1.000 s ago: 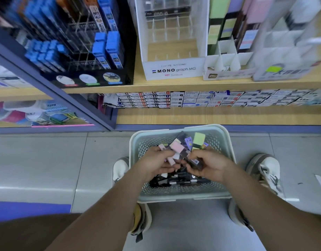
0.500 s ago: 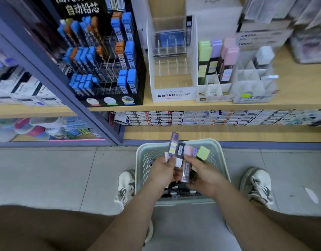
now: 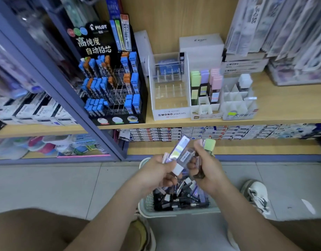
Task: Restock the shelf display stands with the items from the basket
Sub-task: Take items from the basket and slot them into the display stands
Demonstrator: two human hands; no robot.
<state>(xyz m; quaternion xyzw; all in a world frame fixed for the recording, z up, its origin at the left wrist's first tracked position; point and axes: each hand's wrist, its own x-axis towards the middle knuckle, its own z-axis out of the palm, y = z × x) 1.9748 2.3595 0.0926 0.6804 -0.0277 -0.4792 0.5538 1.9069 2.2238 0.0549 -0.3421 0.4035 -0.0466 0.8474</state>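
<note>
Both hands were up over the basket [image 3: 143,209], which sat on the floor between the person's shoes. The left hand [image 3: 156,173] was clamped round a purple-capped lead case [image 3: 179,153] tilted toward the shelf, with more cases fanned behind it. The right hand [image 3: 208,171] gripped a green-capped case [image 3: 209,144] between thumb and fingers, other cases tucked in the palm. Plenty more lay in the basket below. Up on the shelf, the white divided stand [image 3: 205,105] held green, purple and pink cases at the back, front slots bare.
</note>
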